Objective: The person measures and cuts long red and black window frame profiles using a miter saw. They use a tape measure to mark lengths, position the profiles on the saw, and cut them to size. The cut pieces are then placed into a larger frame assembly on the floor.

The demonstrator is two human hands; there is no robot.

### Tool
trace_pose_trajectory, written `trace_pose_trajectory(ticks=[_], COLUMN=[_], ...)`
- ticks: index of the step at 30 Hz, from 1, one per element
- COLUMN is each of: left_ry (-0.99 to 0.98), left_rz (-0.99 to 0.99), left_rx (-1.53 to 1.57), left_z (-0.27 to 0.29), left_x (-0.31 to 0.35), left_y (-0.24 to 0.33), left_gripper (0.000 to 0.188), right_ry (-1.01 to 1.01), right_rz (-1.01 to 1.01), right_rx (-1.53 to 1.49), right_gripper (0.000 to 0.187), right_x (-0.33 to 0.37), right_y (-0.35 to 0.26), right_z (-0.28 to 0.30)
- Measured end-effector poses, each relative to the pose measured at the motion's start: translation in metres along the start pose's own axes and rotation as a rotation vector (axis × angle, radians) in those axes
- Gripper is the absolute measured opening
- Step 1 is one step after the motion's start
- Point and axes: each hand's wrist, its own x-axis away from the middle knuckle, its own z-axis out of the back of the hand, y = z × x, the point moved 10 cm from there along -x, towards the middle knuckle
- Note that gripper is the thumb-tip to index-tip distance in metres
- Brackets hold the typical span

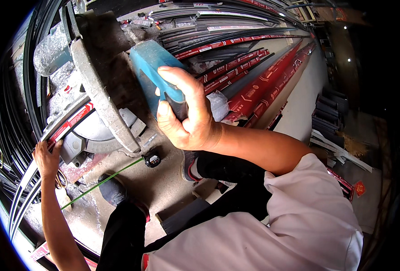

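Observation:
My right hand [191, 118] is wrapped round the teal handle [153, 56] of a mitre saw, high in the middle of the view. To its left stands the saw's dusty grey blade guard [101, 95], with the round metal turntable [91, 130] below. A slim profile strip [75, 118] with a red and white label lies across the saw, passing behind the guard. At the strip's near end, my left hand [47, 159] has its fingers closed on it. The blade itself is hidden.
A tape measure [152, 159] rests on the floor by my feet, its green tape [102, 181] drawn out to the left. Dark profiles [10, 122] crowd the left side. Red-wrapped lengths [267, 86] lie at the back right. Dark offcuts [330, 110] are stacked farther right.

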Motion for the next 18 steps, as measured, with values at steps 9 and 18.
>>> trace_pose_trajectory(ticks=[9,18], left_ry=[-0.032,-0.085], left_rz=[0.017,0.043], left_rx=[0.039,0.031], left_z=[0.003,0.016], left_x=[0.000,-0.005], left_y=[0.005,0.017], left_gripper=[0.053,0.058], right_ry=[0.001,-0.020], right_rz=[-0.022,-0.152], right_rx=[-0.004,-0.142], right_gripper=[0.058,0.054], right_x=[0.007,0.026], right_y=[0.003,0.021], right_z=[0.000,-0.007])
